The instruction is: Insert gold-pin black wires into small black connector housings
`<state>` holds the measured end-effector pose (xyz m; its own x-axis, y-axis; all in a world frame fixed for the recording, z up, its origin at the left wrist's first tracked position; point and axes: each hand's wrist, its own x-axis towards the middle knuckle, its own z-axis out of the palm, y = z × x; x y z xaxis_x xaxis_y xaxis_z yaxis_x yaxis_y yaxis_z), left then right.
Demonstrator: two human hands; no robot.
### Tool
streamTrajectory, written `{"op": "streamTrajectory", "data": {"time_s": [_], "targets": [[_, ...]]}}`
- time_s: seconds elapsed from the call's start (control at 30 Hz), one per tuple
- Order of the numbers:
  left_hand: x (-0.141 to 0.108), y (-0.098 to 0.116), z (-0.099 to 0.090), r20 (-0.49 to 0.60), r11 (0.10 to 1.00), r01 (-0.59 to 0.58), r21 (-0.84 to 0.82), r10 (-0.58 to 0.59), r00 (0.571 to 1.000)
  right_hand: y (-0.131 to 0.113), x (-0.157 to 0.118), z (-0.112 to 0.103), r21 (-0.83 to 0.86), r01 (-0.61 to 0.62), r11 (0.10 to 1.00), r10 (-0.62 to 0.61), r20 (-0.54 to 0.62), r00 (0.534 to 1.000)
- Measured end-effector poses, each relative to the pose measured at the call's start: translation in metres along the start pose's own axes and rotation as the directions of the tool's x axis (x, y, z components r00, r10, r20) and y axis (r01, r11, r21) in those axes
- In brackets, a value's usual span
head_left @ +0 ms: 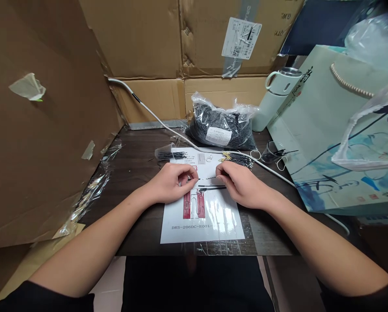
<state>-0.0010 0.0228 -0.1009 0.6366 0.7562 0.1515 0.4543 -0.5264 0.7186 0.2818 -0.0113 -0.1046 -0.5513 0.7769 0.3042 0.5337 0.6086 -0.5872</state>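
Over a white printed sheet (pixel 213 223) on the dark table, my left hand (pixel 177 182) pinches a tiny black piece at its fingertips. Facing it, my right hand (pixel 241 182) is closed on the end of a thin twisted wire (pixel 209 178), which points toward the left fingertips. Whether the wire and the black piece touch is too small to tell. Below the wire, several black wires (pixel 210 188) lie on the sheet, their right ends near my right hand. A bundle of black wires with yellow ends (pixel 237 159) lies just behind my right hand.
Behind my left hand a clear cup (pixel 164 152) lies with black pieces. A plastic bag of black parts (pixel 221 125) stands at the back, beside a pale bottle (pixel 272 102). Another cup (pixel 269 152) and a large paper bag (pixel 337 130) are right. A white cable (pixel 158 119) crosses the table.
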Motion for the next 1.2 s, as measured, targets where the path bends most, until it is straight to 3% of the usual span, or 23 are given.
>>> {"op": "streamTrajectory", "data": {"time_s": [0.53, 1.2], "targets": [[0.000, 0.001, 0.006, -0.013, 0.997, 0.014, -0.073, -0.015, 1.000, -0.001, -0.001, 0.000, -0.001, 0.013, 1.000, -0.013, 0.016, 1.000], [0.000, 0.004, 0.017, -0.014, 0.946, 0.086, -0.314, -0.095, 0.995, -0.002, -0.002, 0.005, 0.035, 0.041, 0.999, -0.041, -0.007, 0.999]]}}
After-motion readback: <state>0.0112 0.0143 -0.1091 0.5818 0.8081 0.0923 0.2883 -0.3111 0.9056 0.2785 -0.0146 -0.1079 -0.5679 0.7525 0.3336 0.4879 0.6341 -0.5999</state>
